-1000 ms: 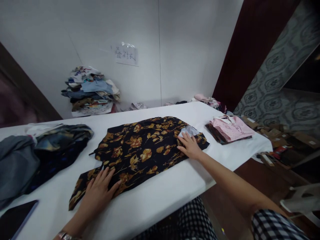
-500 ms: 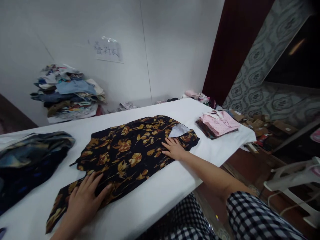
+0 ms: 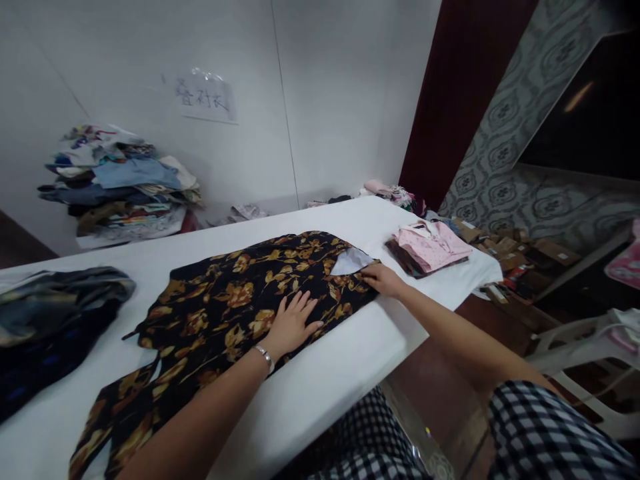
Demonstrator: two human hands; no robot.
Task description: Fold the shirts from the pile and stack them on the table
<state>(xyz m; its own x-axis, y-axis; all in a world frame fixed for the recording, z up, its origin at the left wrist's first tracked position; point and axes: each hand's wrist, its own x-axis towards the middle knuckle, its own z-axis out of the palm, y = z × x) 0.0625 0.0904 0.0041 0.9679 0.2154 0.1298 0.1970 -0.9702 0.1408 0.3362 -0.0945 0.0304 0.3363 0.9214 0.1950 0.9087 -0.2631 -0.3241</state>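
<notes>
A black shirt [image 3: 240, 293] with a golden-brown flower print lies spread across the white-covered table [image 3: 320, 400]. My left hand [image 3: 293, 323], with a silvery bracelet at the wrist, rests flat on the middle of it, fingers spread. At the shirt's right end, my right hand [image 3: 384, 279] is closed on the fabric edge beside the neck opening, where a pale inner patch [image 3: 350, 261] shows. The sleeve [image 3: 115, 407] trails toward the lower left, partly hidden behind my left forearm.
Folded shirts with a pink one [image 3: 433, 245] on top are stacked at the table's right end. Dark crumpled clothes [image 3: 60, 327] lie at the left. A tall clothes pile [image 3: 125, 180] stands behind the table. A white plastic chair [image 3: 595, 360] and cardboard boxes [image 3: 520, 253] are to the right.
My left hand has moved right, from the shirt's lower left to its middle. My right hand has moved right to the end of the shirt and closed on its edge.
</notes>
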